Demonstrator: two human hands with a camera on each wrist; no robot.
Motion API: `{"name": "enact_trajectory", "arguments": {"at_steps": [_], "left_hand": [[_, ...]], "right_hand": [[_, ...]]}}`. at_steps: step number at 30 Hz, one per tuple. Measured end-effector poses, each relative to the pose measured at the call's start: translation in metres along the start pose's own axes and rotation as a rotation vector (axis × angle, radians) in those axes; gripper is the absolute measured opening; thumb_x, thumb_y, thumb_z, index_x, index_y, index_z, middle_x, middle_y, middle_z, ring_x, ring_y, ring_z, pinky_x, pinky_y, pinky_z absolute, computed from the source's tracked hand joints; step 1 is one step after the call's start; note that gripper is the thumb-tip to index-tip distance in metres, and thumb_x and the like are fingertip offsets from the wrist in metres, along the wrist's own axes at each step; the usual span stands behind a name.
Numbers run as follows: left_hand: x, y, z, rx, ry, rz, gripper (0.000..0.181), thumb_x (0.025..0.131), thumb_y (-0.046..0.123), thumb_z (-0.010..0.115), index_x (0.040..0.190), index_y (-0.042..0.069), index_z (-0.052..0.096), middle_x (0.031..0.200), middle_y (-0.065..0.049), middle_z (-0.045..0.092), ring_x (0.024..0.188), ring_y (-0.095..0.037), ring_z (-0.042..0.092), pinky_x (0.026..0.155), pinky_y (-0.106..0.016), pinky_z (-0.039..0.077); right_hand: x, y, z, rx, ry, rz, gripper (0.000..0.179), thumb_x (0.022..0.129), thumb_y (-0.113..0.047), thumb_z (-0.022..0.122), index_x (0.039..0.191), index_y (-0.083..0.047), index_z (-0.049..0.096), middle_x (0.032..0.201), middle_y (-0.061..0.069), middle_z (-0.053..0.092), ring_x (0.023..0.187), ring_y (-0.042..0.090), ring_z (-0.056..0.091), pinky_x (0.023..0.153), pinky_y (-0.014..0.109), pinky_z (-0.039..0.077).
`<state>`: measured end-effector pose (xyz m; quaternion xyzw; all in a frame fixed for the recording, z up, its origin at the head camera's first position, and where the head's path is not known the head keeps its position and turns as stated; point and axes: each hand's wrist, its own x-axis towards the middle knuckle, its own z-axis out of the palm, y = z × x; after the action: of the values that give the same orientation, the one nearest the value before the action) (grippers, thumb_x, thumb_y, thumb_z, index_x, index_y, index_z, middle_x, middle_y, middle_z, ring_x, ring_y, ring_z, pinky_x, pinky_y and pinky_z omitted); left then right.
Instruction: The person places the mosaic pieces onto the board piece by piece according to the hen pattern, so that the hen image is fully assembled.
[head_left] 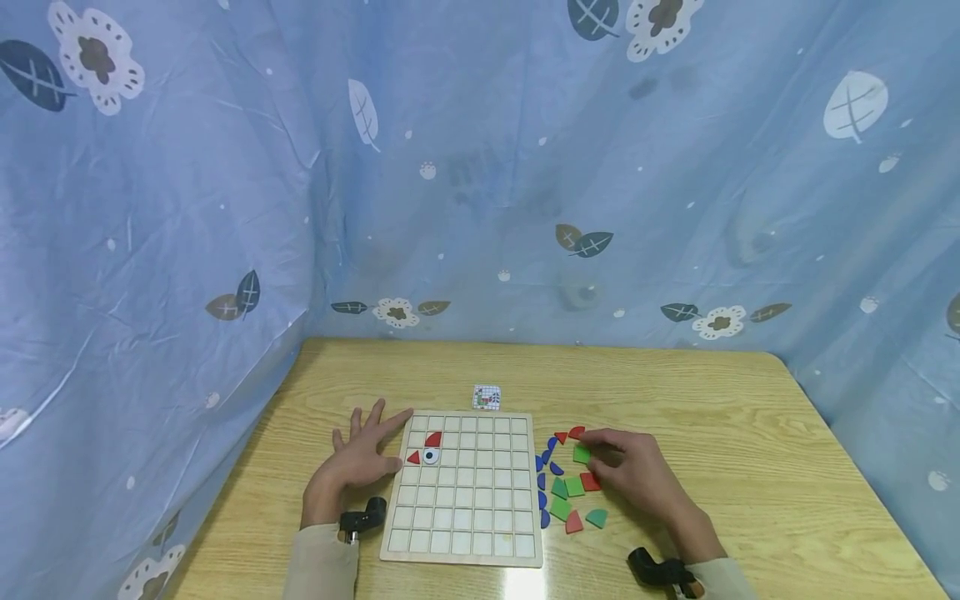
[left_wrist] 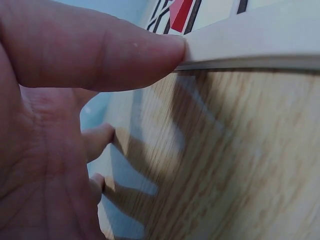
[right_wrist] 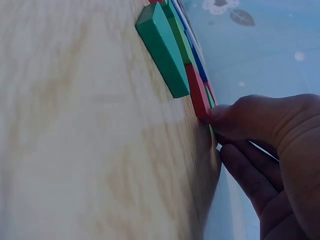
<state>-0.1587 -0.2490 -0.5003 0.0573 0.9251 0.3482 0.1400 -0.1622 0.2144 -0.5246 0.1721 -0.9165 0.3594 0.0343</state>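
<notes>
A wooden grid board (head_left: 463, 560) lies on the table, holding a red quarter-circle tile (head_left: 433, 439), a red triangle tile (head_left: 413, 457) and a white tile with a black-and-blue eye (head_left: 431, 456). My left hand (head_left: 358, 458) is spread beside the board's left side, its index fingertip at the top corner. In the left wrist view the thumb (left_wrist: 115, 50) presses the board's edge. To the right, my right hand (head_left: 636, 468) reaches over the loose tiles, thumb and index finger apart around a green square tile (head_left: 581, 454). Its thumb is close by a red square tile (head_left: 591, 482).
Several blue half-circle tiles (head_left: 543, 500) line the board's right side. Green tiles (head_left: 574, 487), a red quarter-circle tile (head_left: 574, 522) and a teal quarter-circle tile (head_left: 597, 518) lie nearby. A small pattern card (head_left: 487, 397) sits behind the board; a blue curtain (head_left: 480, 208) surrounds the table.
</notes>
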Motion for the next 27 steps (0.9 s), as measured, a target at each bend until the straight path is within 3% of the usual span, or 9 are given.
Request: {"name": "enact_trajectory", "arguments": {"at_steps": [10,15,21,27], "left_hand": [[-0.001,0.0,0.0,-0.004,-0.001,-0.001,0.085,0.091,0.012,0.075,0.17,0.022,0.044,0.183,-0.026,0.001,0.163,-0.061,-0.018,0.118,-0.086,-0.02],[0.0,-0.001,0.001,-0.006,0.01,0.005,0.085,0.09,0.012,0.074,0.169,0.021,0.044,0.183,-0.027,0.001,0.163,-0.062,-0.017,0.118,-0.087,-0.02],[0.002,-0.002,0.001,-0.001,0.013,0.006,0.085,0.09,0.012,0.073,0.169,0.019,0.044,0.182,-0.028,0.001,0.163,-0.062,-0.017,0.118,-0.087,-0.019],[0.001,0.0,0.001,0.01,0.007,-0.004,0.085,0.091,0.011,0.075,0.169,0.022,0.044,0.183,-0.026,0.003,0.163,-0.061,-0.017,0.118,-0.087,-0.018]], "right_hand": [[0.0,0.001,0.004,0.01,0.027,-0.061,0.034,0.087,-0.002,0.088,0.118,-0.016,0.084,0.116,-0.005,0.084,0.112,0.023,0.08,0.092,0.037,0.067],[0.001,-0.003,0.003,0.022,0.019,-0.034,0.034,0.089,-0.001,0.086,0.12,-0.016,0.083,0.118,-0.005,0.083,0.113,0.022,0.08,0.093,0.037,0.067],[0.003,-0.022,-0.001,0.044,0.03,-0.114,0.036,0.09,0.001,0.085,0.124,-0.011,0.083,0.12,-0.001,0.084,0.111,0.022,0.081,0.094,0.045,0.066],[0.009,-0.046,0.007,0.134,0.006,-0.194,0.036,0.092,0.003,0.081,0.126,-0.008,0.082,0.12,0.0,0.084,0.109,0.018,0.081,0.094,0.043,0.067]]}}
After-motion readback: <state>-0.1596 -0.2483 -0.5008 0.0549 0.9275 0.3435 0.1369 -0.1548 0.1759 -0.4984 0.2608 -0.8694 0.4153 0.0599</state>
